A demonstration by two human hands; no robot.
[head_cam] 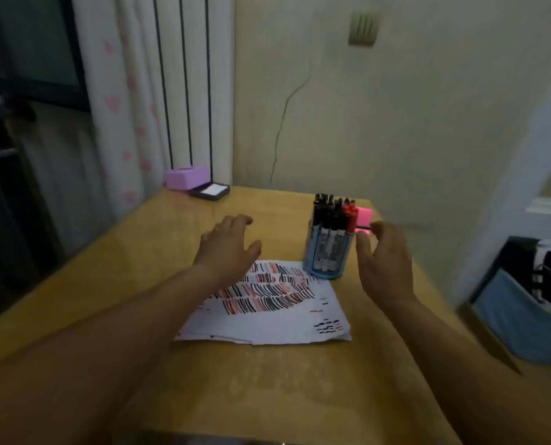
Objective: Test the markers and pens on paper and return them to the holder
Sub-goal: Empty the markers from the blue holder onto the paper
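A blue holder (327, 256) stands on the wooden table (158, 239), packed with several black-capped and red-capped markers (330, 216). In front of it lies white paper (287, 319) covered with rows of black and red test strokes. My left hand (227, 244) hovers palm down over the paper's far left corner, fingers relaxed and holding nothing. My right hand (385, 258) is raised just right of the holder, fingers loosely spread, holding nothing.
A pink block (364, 218) sits behind the holder. A purple box (186, 177) and a dark tray with a white pad (210, 191) stand at the table's far left corner. A chair with a blue bag (524, 319) is to the right.
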